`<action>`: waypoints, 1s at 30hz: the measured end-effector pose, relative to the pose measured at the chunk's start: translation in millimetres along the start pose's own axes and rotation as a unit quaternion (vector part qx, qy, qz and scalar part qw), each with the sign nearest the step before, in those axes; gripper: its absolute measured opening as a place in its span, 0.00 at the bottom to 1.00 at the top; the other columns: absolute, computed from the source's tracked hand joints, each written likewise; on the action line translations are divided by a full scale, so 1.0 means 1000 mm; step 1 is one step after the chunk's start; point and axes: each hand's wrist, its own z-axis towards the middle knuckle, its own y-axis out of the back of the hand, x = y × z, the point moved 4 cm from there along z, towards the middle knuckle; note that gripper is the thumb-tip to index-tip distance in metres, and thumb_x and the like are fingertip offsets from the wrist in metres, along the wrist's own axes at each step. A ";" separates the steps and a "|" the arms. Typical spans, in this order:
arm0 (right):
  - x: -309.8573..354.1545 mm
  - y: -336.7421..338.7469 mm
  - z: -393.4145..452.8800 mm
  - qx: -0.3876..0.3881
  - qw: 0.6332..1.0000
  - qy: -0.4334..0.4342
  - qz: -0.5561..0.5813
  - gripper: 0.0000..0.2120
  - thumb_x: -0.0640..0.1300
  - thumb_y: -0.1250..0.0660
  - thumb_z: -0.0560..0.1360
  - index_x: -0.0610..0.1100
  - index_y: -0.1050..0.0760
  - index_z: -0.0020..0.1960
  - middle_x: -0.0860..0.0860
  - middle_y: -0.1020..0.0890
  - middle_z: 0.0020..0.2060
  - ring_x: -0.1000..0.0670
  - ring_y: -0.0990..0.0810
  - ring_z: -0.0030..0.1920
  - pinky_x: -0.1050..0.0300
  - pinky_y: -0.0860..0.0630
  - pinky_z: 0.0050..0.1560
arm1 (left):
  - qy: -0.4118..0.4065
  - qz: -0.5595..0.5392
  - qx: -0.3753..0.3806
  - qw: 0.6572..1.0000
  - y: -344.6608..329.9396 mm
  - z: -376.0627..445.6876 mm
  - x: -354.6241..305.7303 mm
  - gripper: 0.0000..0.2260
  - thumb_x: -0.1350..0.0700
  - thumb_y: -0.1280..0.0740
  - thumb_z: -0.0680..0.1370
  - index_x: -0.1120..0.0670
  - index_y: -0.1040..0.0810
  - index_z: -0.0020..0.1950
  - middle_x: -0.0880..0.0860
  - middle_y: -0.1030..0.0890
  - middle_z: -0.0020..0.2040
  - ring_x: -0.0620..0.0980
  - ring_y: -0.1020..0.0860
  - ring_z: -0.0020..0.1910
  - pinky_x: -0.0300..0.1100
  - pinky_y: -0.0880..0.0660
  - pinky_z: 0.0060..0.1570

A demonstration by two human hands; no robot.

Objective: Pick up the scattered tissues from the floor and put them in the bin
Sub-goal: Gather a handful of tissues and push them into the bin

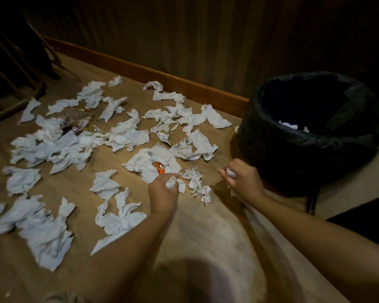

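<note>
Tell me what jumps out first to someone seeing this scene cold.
White crumpled tissues cover the wooden floor across the left and middle. At right stands a bin lined with a black bag, a few white scraps inside. In front, the left hand and right hand each clutch a tissue.

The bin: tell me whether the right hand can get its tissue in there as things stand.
Probably yes. The right hand, closed on a crumpled tissue, is just beside the bin, whose black-lined mouth stands open with nothing between them.
</note>
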 end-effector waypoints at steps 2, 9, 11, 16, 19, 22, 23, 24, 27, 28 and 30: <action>0.016 0.023 0.020 -0.041 0.999 0.034 0.000 0.11 0.52 0.31 0.75 0.46 0.24 0.40 0.55 0.27 0.35 0.56 0.28 0.32 0.65 0.33 0.31 | -0.046 0.002 0.019 0.999 0.002 0.016 -0.022 0.09 0.66 0.29 0.72 0.56 0.16 0.48 0.52 0.16 0.48 0.48 0.20 0.49 0.20 0.34 0.45; 0.059 0.110 0.062 -0.175 0.981 0.058 0.061 0.20 0.56 0.38 0.78 0.47 0.30 0.32 0.53 0.29 0.29 0.54 0.30 0.30 0.55 0.33 0.30 | -0.143 -0.048 0.018 0.988 0.001 0.038 -0.124 0.14 0.47 0.23 0.68 0.52 0.22 0.46 0.47 0.20 0.44 0.43 0.25 0.46 0.22 0.35 0.40; 0.063 0.137 0.070 -0.195 0.977 0.073 0.047 0.21 0.53 0.42 0.81 0.47 0.30 0.31 0.52 0.29 0.28 0.54 0.30 0.29 0.53 0.33 0.29 | -0.167 -0.075 0.019 0.983 -0.005 0.037 -0.155 0.14 0.48 0.25 0.71 0.52 0.23 0.51 0.48 0.21 0.48 0.43 0.25 0.49 0.23 0.36 0.42; 0.043 0.202 0.088 -0.280 0.959 -0.007 0.033 0.24 0.50 0.48 0.82 0.43 0.28 0.32 0.49 0.26 0.28 0.50 0.27 0.29 0.52 0.31 0.30 | -0.166 -0.168 0.137 0.962 -0.034 0.030 -0.218 0.21 0.62 0.31 0.75 0.53 0.36 0.62 0.45 0.30 0.48 0.43 0.25 0.46 0.27 0.28 0.35; 0.021 0.222 0.093 -0.328 0.936 -0.115 0.055 0.19 0.49 0.48 0.82 0.43 0.28 0.38 0.49 0.25 0.31 0.49 0.26 0.32 0.52 0.31 0.33 | -0.188 -0.164 0.162 0.955 -0.061 0.035 -0.248 0.22 0.69 0.34 0.74 0.51 0.40 0.58 0.50 0.31 0.49 0.48 0.26 0.46 0.32 0.28 0.33; -0.016 0.221 0.103 -0.341 0.860 -0.349 0.149 0.11 0.47 0.46 0.82 0.44 0.27 0.49 0.47 0.20 0.42 0.46 0.21 0.42 0.48 0.23 0.44 | -0.214 -0.146 0.148 0.955 -0.086 0.036 -0.275 0.19 0.71 0.39 0.74 0.51 0.40 0.54 0.53 0.32 0.50 0.47 0.29 0.44 0.34 0.30 0.35; -0.031 0.217 0.103 -0.344 0.804 -0.437 0.209 0.12 0.47 0.45 0.82 0.43 0.26 0.54 0.45 0.19 0.49 0.43 0.20 0.48 0.46 0.22 0.50 | -0.228 -0.138 0.142 0.953 -0.094 0.034 -0.283 0.17 0.70 0.39 0.74 0.51 0.39 0.53 0.53 0.32 0.51 0.46 0.29 0.45 0.33 0.31 0.37; -0.043 0.213 0.101 -0.355 0.743 -0.498 0.270 0.15 0.48 0.45 0.81 0.41 0.26 0.60 0.43 0.19 0.55 0.41 0.20 0.53 0.45 0.23 0.56 | -0.244 -0.124 0.142 0.951 -0.102 0.032 -0.289 0.16 0.70 0.38 0.74 0.52 0.38 0.53 0.53 0.32 0.53 0.45 0.30 0.45 0.32 0.32 0.40; -0.063 0.209 0.096 -0.340 0.647 -0.512 0.451 0.20 0.47 0.48 0.83 0.38 0.32 0.70 0.42 0.24 0.65 0.39 0.24 0.63 0.51 0.26 0.56 | -0.269 -0.073 0.173 0.945 -0.127 0.029 -0.294 0.14 0.67 0.36 0.74 0.50 0.33 0.52 0.53 0.31 0.59 0.46 0.30 0.49 0.32 0.36 0.47; -0.066 0.209 0.093 -0.323 0.644 -0.504 0.476 0.21 0.48 0.50 0.83 0.39 0.34 0.71 0.42 0.26 0.67 0.40 0.25 0.65 0.51 0.26 0.56 | -0.263 -0.057 0.187 0.945 -0.133 0.029 -0.293 0.15 0.67 0.35 0.74 0.49 0.31 0.53 0.53 0.32 0.61 0.46 0.30 0.50 0.32 0.36 0.49; -0.072 0.207 0.085 -0.314 0.636 -0.515 0.481 0.23 0.52 0.51 0.84 0.41 0.35 0.73 0.41 0.26 0.67 0.40 0.25 0.65 0.50 0.27 0.57 | -0.246 -0.034 0.215 0.944 -0.142 0.030 -0.287 0.17 0.66 0.32 0.74 0.50 0.28 0.59 0.53 0.33 0.66 0.47 0.29 0.54 0.33 0.33 0.53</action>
